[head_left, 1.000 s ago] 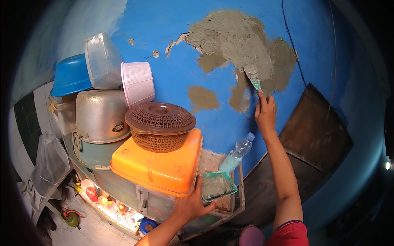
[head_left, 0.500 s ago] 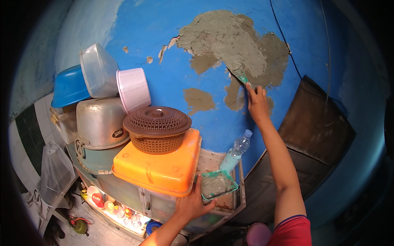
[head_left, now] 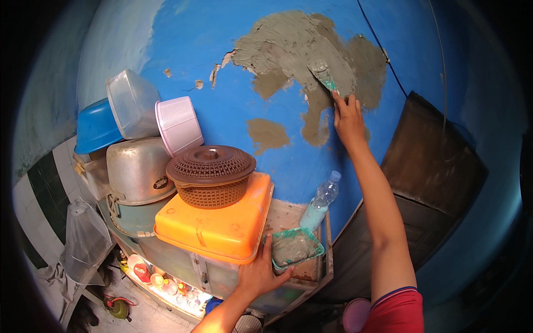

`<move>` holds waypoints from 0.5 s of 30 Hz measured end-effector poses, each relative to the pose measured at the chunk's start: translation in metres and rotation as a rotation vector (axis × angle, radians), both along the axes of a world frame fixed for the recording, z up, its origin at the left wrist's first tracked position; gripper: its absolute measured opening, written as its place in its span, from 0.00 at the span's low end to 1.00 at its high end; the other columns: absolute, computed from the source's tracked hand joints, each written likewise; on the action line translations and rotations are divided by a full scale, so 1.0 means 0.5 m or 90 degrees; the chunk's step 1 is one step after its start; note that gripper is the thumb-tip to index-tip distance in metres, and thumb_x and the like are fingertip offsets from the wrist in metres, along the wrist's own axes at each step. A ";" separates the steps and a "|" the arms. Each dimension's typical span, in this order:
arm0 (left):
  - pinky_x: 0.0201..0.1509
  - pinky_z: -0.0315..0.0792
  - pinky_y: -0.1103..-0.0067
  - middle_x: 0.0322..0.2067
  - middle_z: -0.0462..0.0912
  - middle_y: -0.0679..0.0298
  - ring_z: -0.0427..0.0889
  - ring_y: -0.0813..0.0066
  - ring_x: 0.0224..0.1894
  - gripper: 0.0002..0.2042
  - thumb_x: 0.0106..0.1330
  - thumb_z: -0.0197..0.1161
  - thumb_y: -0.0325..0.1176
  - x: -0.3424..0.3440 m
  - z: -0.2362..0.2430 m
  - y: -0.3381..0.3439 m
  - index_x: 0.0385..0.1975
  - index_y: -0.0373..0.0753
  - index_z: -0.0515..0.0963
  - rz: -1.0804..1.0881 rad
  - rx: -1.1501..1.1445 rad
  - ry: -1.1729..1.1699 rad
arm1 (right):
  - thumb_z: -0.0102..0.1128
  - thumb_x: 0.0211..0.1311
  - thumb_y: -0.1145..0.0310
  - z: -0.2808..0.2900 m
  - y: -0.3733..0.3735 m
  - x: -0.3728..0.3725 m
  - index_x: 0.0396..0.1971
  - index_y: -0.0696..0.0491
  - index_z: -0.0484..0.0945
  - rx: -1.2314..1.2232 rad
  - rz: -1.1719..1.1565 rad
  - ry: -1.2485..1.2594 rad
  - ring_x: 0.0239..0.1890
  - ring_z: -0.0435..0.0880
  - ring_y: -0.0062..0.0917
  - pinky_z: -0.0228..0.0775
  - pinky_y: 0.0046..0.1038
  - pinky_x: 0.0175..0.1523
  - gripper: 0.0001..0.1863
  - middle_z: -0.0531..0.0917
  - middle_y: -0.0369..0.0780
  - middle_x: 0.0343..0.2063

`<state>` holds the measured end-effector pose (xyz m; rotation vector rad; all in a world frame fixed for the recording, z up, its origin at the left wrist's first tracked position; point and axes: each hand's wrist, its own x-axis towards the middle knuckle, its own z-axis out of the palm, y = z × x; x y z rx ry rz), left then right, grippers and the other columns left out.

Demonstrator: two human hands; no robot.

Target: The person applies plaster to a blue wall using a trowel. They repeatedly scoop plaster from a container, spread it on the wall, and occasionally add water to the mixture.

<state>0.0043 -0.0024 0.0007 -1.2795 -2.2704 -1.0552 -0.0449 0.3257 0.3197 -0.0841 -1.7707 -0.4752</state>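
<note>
My right hand [head_left: 348, 119] grips a putty knife [head_left: 325, 76], its green-smeared blade against a large grey plaster patch [head_left: 277, 41] on the blue wall [head_left: 205, 33]. Smaller grey patches [head_left: 266, 133] lie below it. My left hand [head_left: 261, 275] holds the near left corner of a green plastic tub [head_left: 294, 250] of grey paste on the cabinet top [head_left: 283, 216], thumb along its front. Behind the tub a clear bottle [head_left: 321, 200] with pale liquid leans slightly, beside an orange lidded box [head_left: 205, 227].
A brown lidded basket [head_left: 210, 180] sits on the orange box. Stacked pots [head_left: 133, 166], a blue basin [head_left: 94, 125] and pale containers [head_left: 175, 119] stand left. A dark panel [head_left: 422, 155] leans at right. Cups [head_left: 166, 286] fill a lit lower shelf; cables [head_left: 388, 61] hang on the wall.
My right hand and knife have moved upward across the plaster from its lower edge. My left hand stays on the tub. The view has shifted slightly.
</note>
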 end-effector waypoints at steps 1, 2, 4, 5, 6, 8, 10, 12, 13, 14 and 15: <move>0.72 0.66 0.55 0.68 0.66 0.34 0.68 0.37 0.71 0.54 0.57 0.71 0.63 -0.001 -0.004 0.002 0.74 0.28 0.57 0.006 0.009 0.008 | 0.62 0.71 0.74 -0.028 0.017 0.017 0.63 0.46 0.81 -0.007 -0.003 -0.017 0.46 0.76 0.43 0.76 0.42 0.50 0.22 0.74 0.45 0.42; 0.72 0.66 0.55 0.68 0.66 0.34 0.68 0.37 0.71 0.54 0.57 0.71 0.63 0.000 -0.007 0.002 0.74 0.28 0.57 0.011 0.019 0.016 | 0.61 0.71 0.74 -0.056 0.033 0.037 0.63 0.46 0.81 -0.013 -0.007 -0.033 0.46 0.76 0.43 0.76 0.42 0.50 0.21 0.74 0.45 0.43; 0.72 0.66 0.55 0.69 0.66 0.35 0.68 0.37 0.71 0.55 0.57 0.72 0.62 0.000 -0.001 0.003 0.74 0.28 0.57 0.010 0.000 -0.010 | 0.62 0.71 0.75 -0.099 0.051 0.092 0.62 0.47 0.81 -0.026 -0.022 -0.037 0.46 0.76 0.43 0.75 0.41 0.50 0.21 0.75 0.46 0.43; 0.72 0.66 0.55 0.69 0.66 0.35 0.68 0.37 0.71 0.55 0.57 0.72 0.62 0.002 0.001 0.006 0.74 0.28 0.57 0.007 -0.011 -0.024 | 0.62 0.71 0.75 -0.120 0.057 0.119 0.62 0.48 0.81 -0.035 -0.033 -0.040 0.46 0.76 0.42 0.75 0.41 0.50 0.21 0.75 0.46 0.43; 0.73 0.65 0.54 0.69 0.66 0.34 0.67 0.37 0.72 0.55 0.57 0.71 0.64 0.004 0.002 0.010 0.75 0.28 0.57 -0.004 -0.001 -0.028 | 0.62 0.71 0.75 -0.132 0.055 0.145 0.62 0.48 0.81 -0.034 -0.021 -0.037 0.46 0.77 0.42 0.75 0.40 0.49 0.21 0.75 0.46 0.42; 0.75 0.63 0.53 0.69 0.66 0.33 0.65 0.36 0.73 0.55 0.58 0.68 0.66 0.001 0.005 0.016 0.75 0.28 0.57 -0.016 0.013 -0.029 | 0.62 0.71 0.76 -0.148 0.039 0.198 0.62 0.48 0.81 -0.038 0.013 -0.022 0.44 0.78 0.41 0.75 0.39 0.49 0.21 0.76 0.46 0.41; 0.75 0.62 0.54 0.70 0.65 0.34 0.65 0.37 0.73 0.55 0.58 0.69 0.65 -0.001 0.006 0.016 0.75 0.27 0.57 -0.010 -0.002 -0.020 | 0.61 0.72 0.76 -0.187 0.008 0.253 0.62 0.49 0.81 -0.115 0.072 0.005 0.43 0.79 0.37 0.75 0.37 0.48 0.20 0.76 0.45 0.40; 0.76 0.60 0.54 0.70 0.64 0.35 0.65 0.37 0.74 0.56 0.58 0.70 0.64 0.002 0.010 0.008 0.75 0.26 0.56 0.002 -0.018 -0.024 | 0.61 0.72 0.76 -0.237 -0.040 0.307 0.62 0.52 0.81 -0.224 0.152 0.018 0.42 0.79 0.32 0.74 0.34 0.48 0.20 0.76 0.43 0.39; 0.76 0.60 0.54 0.70 0.64 0.35 0.65 0.38 0.74 0.56 0.58 0.70 0.64 0.004 0.012 0.002 0.75 0.25 0.56 0.011 -0.028 -0.034 | 0.62 0.72 0.76 -0.269 -0.073 0.334 0.62 0.54 0.81 -0.296 0.202 0.017 0.41 0.79 0.30 0.73 0.32 0.49 0.20 0.76 0.41 0.39; 0.77 0.59 0.55 0.71 0.64 0.35 0.64 0.38 0.74 0.56 0.58 0.71 0.63 0.005 0.011 -0.003 0.75 0.25 0.55 0.017 -0.036 -0.045 | 0.62 0.72 0.76 -0.299 -0.121 0.362 0.61 0.56 0.80 -0.367 0.247 0.026 0.41 0.78 0.27 0.73 0.30 0.48 0.19 0.76 0.40 0.39; 0.78 0.57 0.55 0.71 0.62 0.33 0.63 0.38 0.75 0.57 0.58 0.72 0.62 0.005 0.010 -0.006 0.75 0.25 0.53 0.012 -0.051 -0.070 | 0.62 0.72 0.76 -0.334 -0.160 0.392 0.61 0.59 0.80 -0.437 0.288 0.037 0.40 0.78 0.24 0.73 0.28 0.48 0.19 0.77 0.39 0.39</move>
